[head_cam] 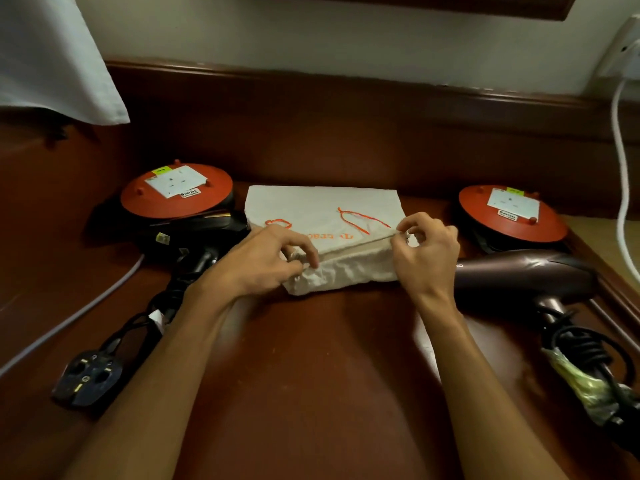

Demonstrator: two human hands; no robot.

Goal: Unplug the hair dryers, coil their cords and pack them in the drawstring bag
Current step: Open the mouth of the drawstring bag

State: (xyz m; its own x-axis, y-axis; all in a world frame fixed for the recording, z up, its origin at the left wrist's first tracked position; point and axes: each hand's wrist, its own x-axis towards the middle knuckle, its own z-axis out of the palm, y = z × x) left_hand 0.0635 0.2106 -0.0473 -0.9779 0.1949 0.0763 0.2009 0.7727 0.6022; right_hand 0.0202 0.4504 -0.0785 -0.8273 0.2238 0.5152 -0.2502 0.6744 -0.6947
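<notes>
Two hands are shown at the near edge of the bag (322,209), which lies flat at the centre of the table (311,358). The left hand (263,261) is curled over the bag's gathered left corner, the cloth pinched between thumb and fingertips. The right hand (427,251) pinches the mouth hem at the right corner, its fingers bent. The bag is of pale, crumpled, coarse-woven cloth with orange print and a thin orange drawstring (363,220) lying loose on top.

One dryer (519,277), brown and glossy with a rounded barrel, lies just right of the bag, near the table's raised right rim; its black cord (585,344) is coiled beside the handle. A second, black dryer (197,233) lies to the left, partly hidden under a red disc-shaped reel (176,190); its cord runs forward to a black plug (88,379) near the front left. A matching reel (512,211) sits at the right rear. Bare polished dark wood is seen between the forearms and in front of the bag. A white cable (621,168) hangs along the right wall, and white cloth (52,53) hangs at upper left.
</notes>
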